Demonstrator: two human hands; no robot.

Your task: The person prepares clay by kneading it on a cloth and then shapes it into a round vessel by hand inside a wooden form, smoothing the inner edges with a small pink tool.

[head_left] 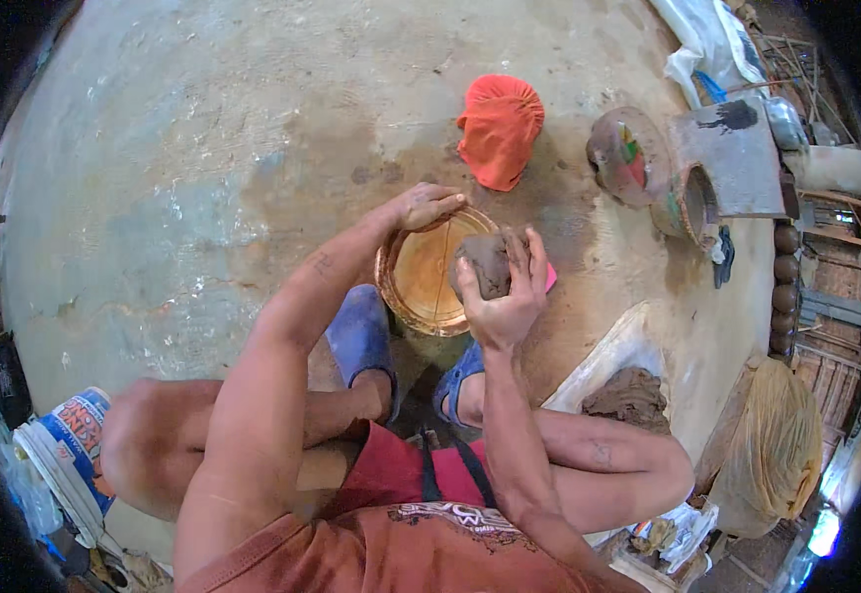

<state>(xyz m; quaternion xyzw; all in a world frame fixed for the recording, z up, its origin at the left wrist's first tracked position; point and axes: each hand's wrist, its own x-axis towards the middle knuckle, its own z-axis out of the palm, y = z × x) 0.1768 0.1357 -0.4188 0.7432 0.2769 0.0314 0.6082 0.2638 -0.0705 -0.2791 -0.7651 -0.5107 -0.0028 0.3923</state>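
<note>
- Right hand point(508, 308): fingers hug the clay lump point(480, 267), toward eleven o'clock.
- The lump is at the round bowl point(417, 282)'s three o'clock.
- Left hand point(429, 206): on its rim, twelve o'clock; can't tell if fingers squeeze.

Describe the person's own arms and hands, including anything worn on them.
The left hand and right hand are bare, with no gloves or visible wristwear. The left forearm bears a small dark marking. A short rust-red sleeve covers the left upper arm's top.

grey-brown clay point(487, 265), orange cloth point(502, 128)
</note>
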